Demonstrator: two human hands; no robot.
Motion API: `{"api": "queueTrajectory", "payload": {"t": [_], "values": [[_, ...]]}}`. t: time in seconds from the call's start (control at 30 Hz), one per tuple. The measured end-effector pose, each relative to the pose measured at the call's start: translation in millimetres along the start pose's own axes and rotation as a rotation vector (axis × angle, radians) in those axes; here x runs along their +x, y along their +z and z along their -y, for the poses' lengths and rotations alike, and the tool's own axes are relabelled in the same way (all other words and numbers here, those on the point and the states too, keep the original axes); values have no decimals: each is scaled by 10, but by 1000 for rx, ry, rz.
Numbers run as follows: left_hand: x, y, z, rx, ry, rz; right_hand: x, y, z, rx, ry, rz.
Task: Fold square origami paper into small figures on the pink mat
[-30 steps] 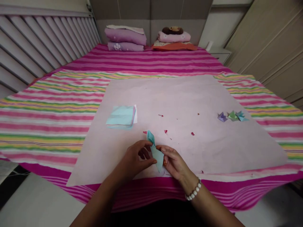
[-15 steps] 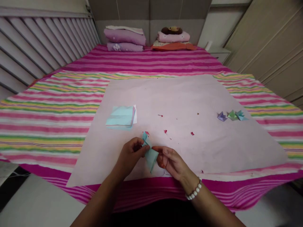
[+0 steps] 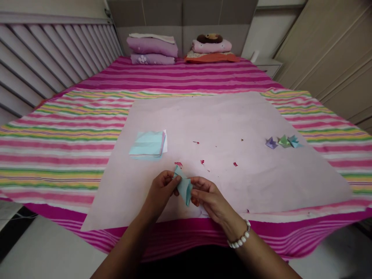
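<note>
A folded piece of light blue paper [image 3: 184, 187] is held up between my two hands, tilted, just above the near part of the pale sheet. My left hand [image 3: 163, 190] pinches its upper left part between thumb and fingers. At its right edge, my right hand [image 3: 207, 195] grips the paper with thumb and fingertips; a white beaded bracelet [image 3: 240, 237] circles that wrist. Behind the fold, a torn-looking pink scrap [image 3: 178, 164] lies on the sheet.
A stack of light blue square paper [image 3: 148, 143] lies left on the pale sheet [image 3: 203, 116]. Small red scraps [image 3: 235, 164] are scattered mid-sheet. Three folded paper shapes, purple [image 3: 271, 143], green [image 3: 284, 141] and blue [image 3: 295, 141], sit at right. Folded bedding [image 3: 152, 48] stands by the headboard.
My right thumb and fingers have closed in on the paper's right edge. The paper has turned, its lower point now drawn up a little. My left hand keeps its pinch.
</note>
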State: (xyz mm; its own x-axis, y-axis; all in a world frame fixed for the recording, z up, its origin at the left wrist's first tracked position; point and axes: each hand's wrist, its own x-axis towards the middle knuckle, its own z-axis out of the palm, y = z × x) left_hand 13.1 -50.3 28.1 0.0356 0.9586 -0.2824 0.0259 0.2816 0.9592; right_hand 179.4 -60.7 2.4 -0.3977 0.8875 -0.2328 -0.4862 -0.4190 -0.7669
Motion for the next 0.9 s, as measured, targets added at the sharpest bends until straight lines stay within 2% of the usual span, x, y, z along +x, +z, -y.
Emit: {"api": "queueTrajectory", "payload": {"t": [0.2, 0.33, 0.57, 0.7, 0.9], "values": [[-60, 57, -46, 98, 78, 10, 25, 1, -17, 0, -11, -105], [-90, 70, -85, 160, 117, 69, 57, -35, -45, 43, -18, -157], [-23, 5, -44, 26, 52, -20, 76, -62, -55, -100, -93, -236], [1, 21, 1, -79, -31, 9, 54, -57, -53, -188, -126, -185], [-18, 41, -10, -106, -34, 17, -5, -107, -39, -275, -179, 8]]}}
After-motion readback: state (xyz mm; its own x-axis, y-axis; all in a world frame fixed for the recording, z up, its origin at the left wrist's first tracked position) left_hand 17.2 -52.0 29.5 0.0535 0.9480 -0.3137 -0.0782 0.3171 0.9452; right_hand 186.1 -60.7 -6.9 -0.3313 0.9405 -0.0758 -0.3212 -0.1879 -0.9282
